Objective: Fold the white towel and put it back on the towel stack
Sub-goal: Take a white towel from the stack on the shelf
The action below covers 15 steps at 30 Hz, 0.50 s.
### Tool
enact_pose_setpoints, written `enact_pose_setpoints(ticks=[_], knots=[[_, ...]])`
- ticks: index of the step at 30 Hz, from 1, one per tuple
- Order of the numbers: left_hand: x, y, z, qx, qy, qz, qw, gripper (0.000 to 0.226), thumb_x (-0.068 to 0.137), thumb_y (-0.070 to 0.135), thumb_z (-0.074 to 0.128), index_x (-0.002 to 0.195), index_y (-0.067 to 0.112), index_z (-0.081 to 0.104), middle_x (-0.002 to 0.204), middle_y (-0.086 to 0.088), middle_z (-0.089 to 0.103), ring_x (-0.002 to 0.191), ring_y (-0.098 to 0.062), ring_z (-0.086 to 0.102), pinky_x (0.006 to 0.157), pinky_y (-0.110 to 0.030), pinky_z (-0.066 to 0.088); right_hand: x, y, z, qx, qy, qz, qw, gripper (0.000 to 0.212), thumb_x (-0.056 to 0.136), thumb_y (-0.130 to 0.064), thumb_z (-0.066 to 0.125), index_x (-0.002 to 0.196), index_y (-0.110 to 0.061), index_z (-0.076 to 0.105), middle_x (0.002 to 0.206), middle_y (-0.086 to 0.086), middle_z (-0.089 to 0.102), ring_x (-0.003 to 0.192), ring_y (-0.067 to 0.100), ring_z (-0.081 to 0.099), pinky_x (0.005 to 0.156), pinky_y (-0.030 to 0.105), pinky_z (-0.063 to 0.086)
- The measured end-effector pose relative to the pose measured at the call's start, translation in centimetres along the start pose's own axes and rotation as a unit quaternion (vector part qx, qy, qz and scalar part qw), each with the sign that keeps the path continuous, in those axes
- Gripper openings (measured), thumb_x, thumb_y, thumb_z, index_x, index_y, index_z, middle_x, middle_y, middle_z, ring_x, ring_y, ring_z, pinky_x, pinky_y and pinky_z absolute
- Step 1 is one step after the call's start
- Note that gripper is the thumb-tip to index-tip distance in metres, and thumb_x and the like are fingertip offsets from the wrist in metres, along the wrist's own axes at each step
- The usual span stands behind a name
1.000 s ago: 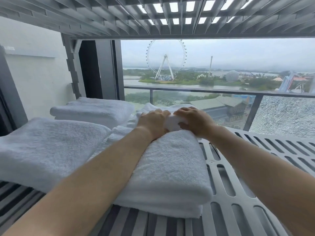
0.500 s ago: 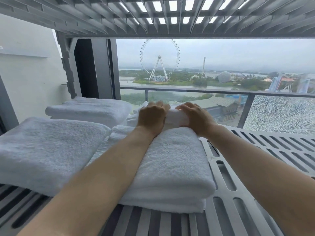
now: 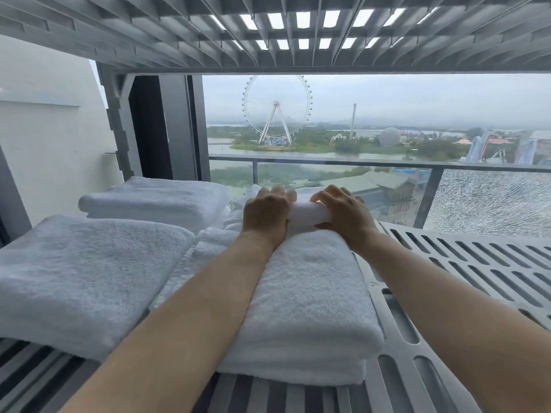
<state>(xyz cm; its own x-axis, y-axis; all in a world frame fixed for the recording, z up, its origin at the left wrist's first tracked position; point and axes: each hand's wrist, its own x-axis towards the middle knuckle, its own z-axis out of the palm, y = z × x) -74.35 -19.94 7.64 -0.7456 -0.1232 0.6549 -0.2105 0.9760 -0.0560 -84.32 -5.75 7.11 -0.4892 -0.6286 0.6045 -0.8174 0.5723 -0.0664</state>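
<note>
A small white towel [image 3: 308, 214], rolled or folded into a narrow bundle, lies across the far end of a folded white towel stack [image 3: 307, 305] on the slatted shelf. My left hand [image 3: 265, 213] grips the bundle's left end, fingers curled over its top. At the right end my right hand [image 3: 343, 211] holds it the same way. Both forearms reach forward over the stack. More loose white cloth [image 3: 235, 216] shows behind and left of the bundle.
Two other folded white towels lie to the left, one near [image 3: 80, 275] and one far [image 3: 155, 201]. The grey slatted shelf [image 3: 477, 263] extends to the right. Another slatted shelf [image 3: 268, 34] hangs close overhead. A glass railing [image 3: 328, 162] and window lie beyond.
Both hands have stayed on the white bundle and shifted slightly further away along the stack. The view has moved a little to the right and closer.
</note>
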Motion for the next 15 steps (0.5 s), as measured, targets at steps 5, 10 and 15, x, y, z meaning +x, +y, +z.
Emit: enact_pose_setpoints(ticks=[5,10,15], knots=[[-0.1,0.2,-0.3,0.013,0.049,0.005,0.999,0.032,0.087,0.011,0.049,0.119,0.016,0.049,0.115,-0.007,0.053,0.102,-0.029,0.051,0.080,-0.040,0.045,0.4,0.1,-0.7,0.002,0.076,-0.005,0.997,0.039,0.072,-0.013,0.071,0.110,-0.013,0.061,0.107,0.010,0.056,0.103,0.030,0.052,0.081,0.039,0.038],[-0.2,0.6,-1.1,0.040,0.057,0.054,0.996,0.036,0.086,0.014,0.053,0.121,0.009,0.043,0.118,-0.011,0.052,0.105,-0.032,0.052,0.082,-0.042,0.040,0.2,-0.1,-3.0,-0.012,0.181,-0.031,0.983,0.031,0.066,0.001,0.066,0.095,-0.009,0.064,0.095,0.011,0.060,0.093,0.034,0.057,0.074,0.042,0.045],[-0.6,0.7,-2.6,0.040,0.070,0.090,0.993,0.047,0.081,0.007,0.059,0.124,0.016,0.042,0.115,-0.008,0.051,0.099,-0.030,0.054,0.066,-0.038,0.046,-2.1,-1.6,-3.7,-0.014,0.228,-0.007,0.974,0.030,0.064,0.003,0.061,0.092,-0.007,0.064,0.093,0.012,0.059,0.090,0.033,0.056,0.071,0.040,0.044]])
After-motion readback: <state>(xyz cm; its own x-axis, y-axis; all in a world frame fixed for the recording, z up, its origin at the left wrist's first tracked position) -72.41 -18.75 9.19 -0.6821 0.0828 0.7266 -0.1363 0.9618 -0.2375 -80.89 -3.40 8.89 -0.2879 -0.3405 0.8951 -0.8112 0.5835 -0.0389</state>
